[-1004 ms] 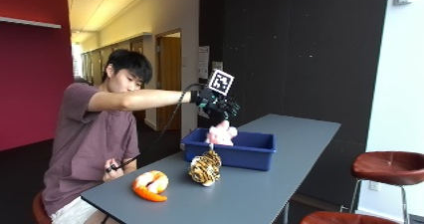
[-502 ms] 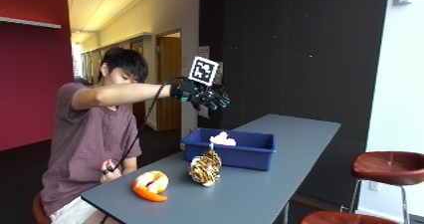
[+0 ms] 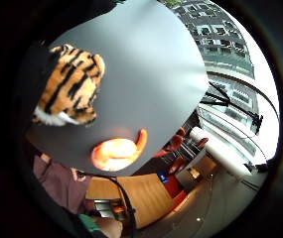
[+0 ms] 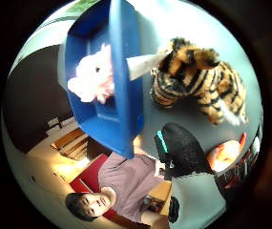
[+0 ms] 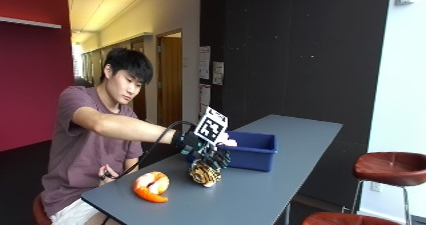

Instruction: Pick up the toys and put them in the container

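right hand (image 5: 212,157) hovered with fingers relaxed over tiger toy (image 5: 204,173) beside blue container (image 5: 256,152), grasp likely due next.

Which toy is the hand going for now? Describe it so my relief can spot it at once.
Start at the blue container on the grey table. Just in front of it, nearer the person, sits the tiger plush, right under the gloved right hand. It is orange-brown with black stripes, unlike the plain orange toy beside it and the pink toy inside the container.
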{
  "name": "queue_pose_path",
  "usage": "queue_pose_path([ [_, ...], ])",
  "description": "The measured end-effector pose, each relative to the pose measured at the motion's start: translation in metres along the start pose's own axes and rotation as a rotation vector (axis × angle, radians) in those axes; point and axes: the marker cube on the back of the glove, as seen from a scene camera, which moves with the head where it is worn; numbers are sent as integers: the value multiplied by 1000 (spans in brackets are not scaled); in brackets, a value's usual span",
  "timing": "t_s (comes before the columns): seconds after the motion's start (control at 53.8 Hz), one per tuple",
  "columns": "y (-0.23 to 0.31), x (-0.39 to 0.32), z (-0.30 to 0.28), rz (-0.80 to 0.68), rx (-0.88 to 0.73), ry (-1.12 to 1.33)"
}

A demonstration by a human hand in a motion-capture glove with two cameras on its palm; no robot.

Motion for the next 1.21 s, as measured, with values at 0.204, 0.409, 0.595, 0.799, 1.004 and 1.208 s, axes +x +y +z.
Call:
queue_pose_path([
  [0.204,-31,12,41,-37,18,-38],
  [0.409,-36,23,43,-37,98,-44],
  [0.595,-32,23,52,16,155,-20],
  [0.799,-12,24,47,16,53,-123],
  [1.004,30,24,-33,92,211,-161],
  [1.208,72,14,-126,-20,382,15],
])
